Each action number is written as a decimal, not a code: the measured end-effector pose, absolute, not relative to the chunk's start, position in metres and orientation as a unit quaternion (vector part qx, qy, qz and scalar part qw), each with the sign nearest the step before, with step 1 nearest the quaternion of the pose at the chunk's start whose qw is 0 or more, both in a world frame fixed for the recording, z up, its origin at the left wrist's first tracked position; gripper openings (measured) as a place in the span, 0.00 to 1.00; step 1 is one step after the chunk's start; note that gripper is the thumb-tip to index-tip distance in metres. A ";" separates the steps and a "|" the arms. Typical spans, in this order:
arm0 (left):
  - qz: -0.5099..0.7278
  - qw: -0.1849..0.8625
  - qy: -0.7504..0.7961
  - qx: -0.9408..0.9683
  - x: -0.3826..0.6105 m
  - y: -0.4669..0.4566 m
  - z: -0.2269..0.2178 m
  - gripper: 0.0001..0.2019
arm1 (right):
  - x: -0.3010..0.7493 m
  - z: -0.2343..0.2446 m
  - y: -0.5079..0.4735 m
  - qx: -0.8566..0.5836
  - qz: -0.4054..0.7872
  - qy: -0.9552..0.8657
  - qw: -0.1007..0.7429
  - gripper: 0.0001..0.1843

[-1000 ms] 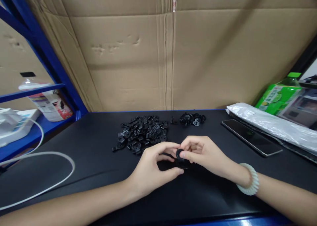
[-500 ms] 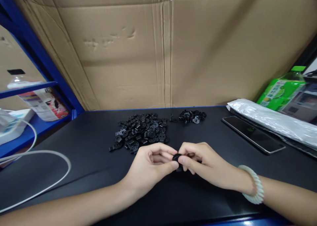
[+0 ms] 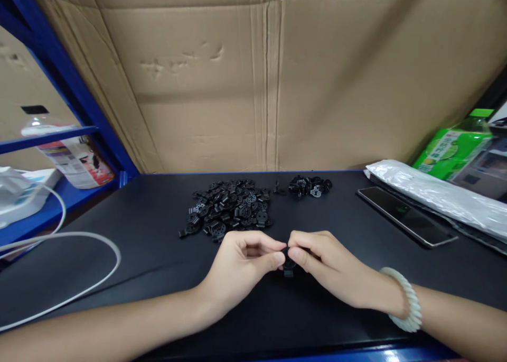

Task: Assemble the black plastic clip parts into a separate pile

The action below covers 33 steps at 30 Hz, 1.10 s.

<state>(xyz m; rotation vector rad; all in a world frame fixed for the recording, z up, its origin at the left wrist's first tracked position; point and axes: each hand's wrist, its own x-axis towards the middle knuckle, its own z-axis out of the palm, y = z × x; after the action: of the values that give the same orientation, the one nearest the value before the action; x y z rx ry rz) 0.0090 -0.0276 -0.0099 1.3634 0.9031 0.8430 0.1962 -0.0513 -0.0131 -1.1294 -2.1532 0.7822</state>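
Note:
A small black plastic clip with a round disc and a tab (image 3: pixel 288 271) is pinched between both hands, just above the black tabletop near its front. My left hand (image 3: pixel 247 259) grips the disc's left side between thumb and fingertips. From the right, my right hand (image 3: pixel 327 261) pinches the same piece, its fingers hiding part of the disc. The tab points down toward me. Behind my left hand lies a large heap of similar black clips (image 3: pixel 232 206). A smaller heap of black parts (image 3: pixel 309 186) sits farther right.
A phone (image 3: pixel 406 215) lies at the right beside a silvery plastic package (image 3: pixel 439 190). Behind it stands a green-labelled bottle (image 3: pixel 455 145). A white cable (image 3: pixel 113 256) loops over the table's left side. Cardboard (image 3: pixel 206 76) walls the back; a blue shelf frame (image 3: pixel 106 140) stands left.
The black clip has turned between my fingers, so its tab now shows below the disc. My hands stay close together. The whole view has shifted slightly.

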 end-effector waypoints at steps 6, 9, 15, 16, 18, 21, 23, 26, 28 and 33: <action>0.376 0.600 0.387 0.591 0.010 -0.029 -0.011 0.06 | 0.194 -0.017 -0.050 -0.432 0.283 -0.807 0.285 0.19; 0.383 0.608 0.384 0.580 0.010 -0.030 -0.013 0.05 | 0.193 -0.019 -0.051 -0.432 0.275 -0.810 0.286 0.19; 0.391 0.621 0.366 0.572 0.010 -0.028 -0.017 0.03 | 0.193 -0.023 -0.053 -0.443 0.271 -0.811 0.270 0.20; 0.391 0.623 0.363 0.572 0.010 -0.028 -0.017 0.03 | 0.193 -0.023 -0.052 -0.442 0.273 -0.811 0.269 0.20; 0.393 0.627 0.358 0.570 0.011 -0.029 -0.019 0.03 | 0.193 -0.023 -0.052 -0.440 0.281 -0.808 0.272 0.20; 0.401 0.620 0.359 0.571 0.012 -0.031 -0.019 0.04 | 0.194 -0.020 -0.051 -0.441 0.305 -0.793 0.288 0.21; 0.409 0.600 0.360 0.586 0.011 -0.031 -0.015 0.06 | 0.196 -0.018 -0.050 -0.443 0.324 -0.779 0.303 0.21; 0.447 0.499 0.358 0.650 0.003 -0.020 -0.001 0.07 | 0.200 -0.015 -0.049 -0.451 0.338 -0.763 0.316 0.21; 0.472 0.360 0.361 0.719 -0.010 -0.002 0.013 0.07 | 0.202 -0.015 -0.046 -0.465 0.330 -0.757 0.319 0.20; 0.398 0.093 0.437 0.801 -0.045 0.057 0.032 0.09 | 0.204 -0.017 -0.039 -0.482 0.321 -0.748 0.324 0.18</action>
<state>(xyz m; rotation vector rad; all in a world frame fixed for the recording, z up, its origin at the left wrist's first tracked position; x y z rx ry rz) -0.0452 0.0566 0.0321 2.3786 1.2983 1.1803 0.2035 -0.0390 -0.0167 -1.2631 -1.9623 0.8420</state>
